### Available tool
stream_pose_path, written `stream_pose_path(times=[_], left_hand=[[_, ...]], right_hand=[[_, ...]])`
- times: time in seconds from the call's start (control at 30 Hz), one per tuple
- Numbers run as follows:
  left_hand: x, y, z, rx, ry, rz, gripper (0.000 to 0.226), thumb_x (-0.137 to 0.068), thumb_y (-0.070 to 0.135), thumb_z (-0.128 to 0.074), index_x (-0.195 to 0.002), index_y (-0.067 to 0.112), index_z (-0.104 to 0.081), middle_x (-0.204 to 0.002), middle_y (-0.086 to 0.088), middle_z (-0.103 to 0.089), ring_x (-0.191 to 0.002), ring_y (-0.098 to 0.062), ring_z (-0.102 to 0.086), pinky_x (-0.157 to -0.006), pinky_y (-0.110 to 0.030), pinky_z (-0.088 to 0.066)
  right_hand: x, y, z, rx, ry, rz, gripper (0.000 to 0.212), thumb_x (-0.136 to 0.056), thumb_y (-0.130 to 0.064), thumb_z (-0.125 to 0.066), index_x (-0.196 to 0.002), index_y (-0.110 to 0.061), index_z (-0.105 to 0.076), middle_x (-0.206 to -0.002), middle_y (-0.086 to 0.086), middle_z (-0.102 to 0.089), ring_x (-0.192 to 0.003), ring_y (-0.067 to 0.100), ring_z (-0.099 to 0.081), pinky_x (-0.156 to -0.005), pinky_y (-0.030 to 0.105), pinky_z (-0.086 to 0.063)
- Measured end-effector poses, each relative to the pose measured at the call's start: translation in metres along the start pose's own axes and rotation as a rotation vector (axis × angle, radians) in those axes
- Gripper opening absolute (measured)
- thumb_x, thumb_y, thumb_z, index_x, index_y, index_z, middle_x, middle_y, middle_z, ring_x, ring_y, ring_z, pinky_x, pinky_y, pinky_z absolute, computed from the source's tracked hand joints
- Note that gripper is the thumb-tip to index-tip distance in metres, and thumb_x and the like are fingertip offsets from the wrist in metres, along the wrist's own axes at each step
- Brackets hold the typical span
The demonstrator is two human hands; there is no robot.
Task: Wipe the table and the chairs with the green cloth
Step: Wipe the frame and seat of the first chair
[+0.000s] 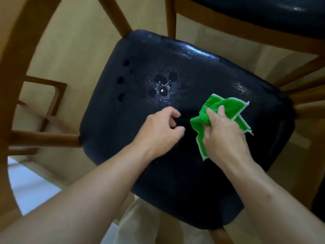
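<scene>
A chair with a black padded seat (133, 131) fills the middle of the head view; its wooden frame shows around it. My right hand (223, 134) grips a crumpled green cloth (228, 106) with a white edge over the right half of the seat. My left hand (161, 131) hovers just left of it, fingers curled, holding nothing that I can see. Several dark dimples and a shiny patch (162, 88) mark the seat's centre, beyond both hands.
A second chair with a black seat (263, 13) stands at the top right, its wooden legs close to the first seat. A curved wooden edge (10, 85) arcs down the left side. Beige floor shows between the chair legs, and pale tiles lie at lower left.
</scene>
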State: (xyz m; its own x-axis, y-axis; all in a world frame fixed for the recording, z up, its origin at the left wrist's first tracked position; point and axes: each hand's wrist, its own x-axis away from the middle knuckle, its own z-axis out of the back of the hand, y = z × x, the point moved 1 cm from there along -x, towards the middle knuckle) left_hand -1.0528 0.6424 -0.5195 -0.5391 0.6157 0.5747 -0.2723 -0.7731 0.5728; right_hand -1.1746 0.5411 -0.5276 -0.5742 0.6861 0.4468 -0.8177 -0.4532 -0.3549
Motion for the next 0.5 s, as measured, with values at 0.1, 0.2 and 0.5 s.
stream_pose_path(times=[0.1,0.2,0.5], left_hand=[[-0.009,0.029,-0.018,0.055,-0.101,-0.104,0.049,-0.074,0.032,-0.074,-0.118,0.033,-0.054,-0.102,0.011,-0.059,-0.091,-0.007,-0.057,-0.081,-0.023,-0.045],[-0.022,0.045,-0.006,0.292,-0.053,-0.063,0.021,-0.077,0.021,-0.075,-0.093,0.026,-0.064,-0.087,0.006,-0.069,-0.080,-0.008,-0.065,-0.075,-0.026,-0.052],[-0.032,0.056,0.052,0.684,-0.106,-0.035,0.016,-0.094,0.017,-0.055,-0.079,0.022,-0.055,-0.085,-0.003,-0.068,-0.079,-0.017,-0.066,-0.074,-0.037,-0.050]], right_hand=[[-0.004,0.001,0.020,-0.190,0.167,0.065,0.016,-0.095,-0.029,-0.051,-0.098,-0.021,-0.064,-0.082,0.001,-0.066,-0.074,0.021,-0.062,-0.064,0.026,-0.041],[-0.008,-0.004,0.044,-0.343,0.306,0.067,0.024,-0.094,-0.040,-0.054,-0.076,-0.025,-0.058,-0.057,-0.012,-0.052,-0.056,0.004,-0.052,-0.052,0.018,-0.033],[-0.008,-0.024,0.065,-0.490,0.333,-0.012,0.029,-0.078,-0.051,-0.064,-0.103,-0.037,-0.067,-0.082,-0.012,-0.066,-0.077,0.009,-0.063,-0.071,0.032,-0.051]])
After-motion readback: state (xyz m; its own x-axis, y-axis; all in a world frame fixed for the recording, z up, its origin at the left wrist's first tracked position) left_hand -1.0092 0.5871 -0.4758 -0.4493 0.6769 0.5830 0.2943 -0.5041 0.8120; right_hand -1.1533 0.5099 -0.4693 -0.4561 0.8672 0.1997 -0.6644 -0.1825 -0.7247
